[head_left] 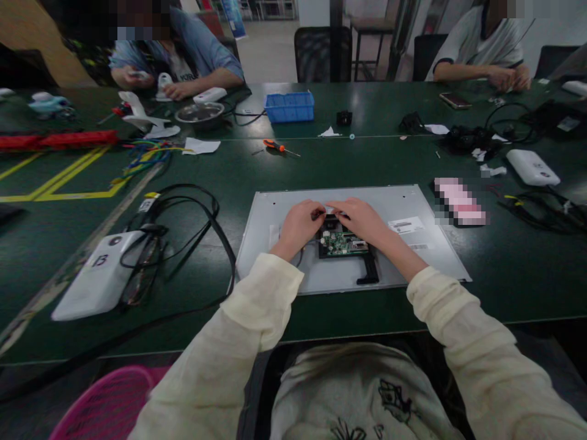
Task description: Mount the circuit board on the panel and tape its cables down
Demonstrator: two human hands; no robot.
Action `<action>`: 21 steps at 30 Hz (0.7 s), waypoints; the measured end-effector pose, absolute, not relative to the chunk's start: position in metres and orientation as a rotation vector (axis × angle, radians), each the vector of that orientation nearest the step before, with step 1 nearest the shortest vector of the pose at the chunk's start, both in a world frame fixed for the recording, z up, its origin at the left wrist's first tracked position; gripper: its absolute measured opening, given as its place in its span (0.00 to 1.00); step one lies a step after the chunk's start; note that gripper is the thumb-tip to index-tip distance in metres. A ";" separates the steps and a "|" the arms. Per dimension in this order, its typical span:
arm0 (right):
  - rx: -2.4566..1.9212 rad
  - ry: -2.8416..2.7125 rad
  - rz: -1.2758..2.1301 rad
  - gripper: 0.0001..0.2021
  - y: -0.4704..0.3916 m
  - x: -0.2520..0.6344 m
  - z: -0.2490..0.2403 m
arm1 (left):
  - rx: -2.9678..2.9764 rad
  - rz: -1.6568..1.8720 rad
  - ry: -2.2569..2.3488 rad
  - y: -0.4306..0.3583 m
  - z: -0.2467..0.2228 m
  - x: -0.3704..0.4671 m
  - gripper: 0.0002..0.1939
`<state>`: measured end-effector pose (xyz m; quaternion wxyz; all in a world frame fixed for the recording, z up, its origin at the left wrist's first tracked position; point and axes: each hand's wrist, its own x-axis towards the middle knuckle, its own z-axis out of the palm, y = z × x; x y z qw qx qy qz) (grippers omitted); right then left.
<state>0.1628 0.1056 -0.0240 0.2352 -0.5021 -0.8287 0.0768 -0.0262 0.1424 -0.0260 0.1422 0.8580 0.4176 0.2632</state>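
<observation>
A flat grey metal panel [413, 201] lies on the dark green table in front of me. A green circuit board [342, 242] sits in a black frame at its middle. My left hand [299, 225] rests on the panel at the board's upper left corner, fingers curled. My right hand [362, 221] lies over the board's upper edge, fingertips meeting the left hand's. Both hands pinch a small flat strip [331, 211] just above the board; what it is I cannot tell.
A white box marked 13 [98, 275] with looped black cables [192, 214] lies at left. An orange-handled screwdriver [274, 145] and a blue bin [288, 107] sit farther back. A white device [532, 166] is at right. Two other people work across the table. A pink basket [105, 406] is at lower left.
</observation>
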 end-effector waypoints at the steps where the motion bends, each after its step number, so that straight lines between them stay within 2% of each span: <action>1: -1.367 -2.281 0.219 0.20 0.105 0.163 -0.024 | 2.480 0.758 1.205 0.142 -0.026 -0.026 0.06; 13: -1.302 -2.203 0.301 0.21 0.101 0.167 -0.028 | 2.518 0.773 1.201 0.141 -0.023 -0.025 0.06; 21: -1.310 -2.208 0.280 0.12 0.104 0.168 -0.030 | 2.522 0.774 1.219 0.139 -0.022 -0.024 0.05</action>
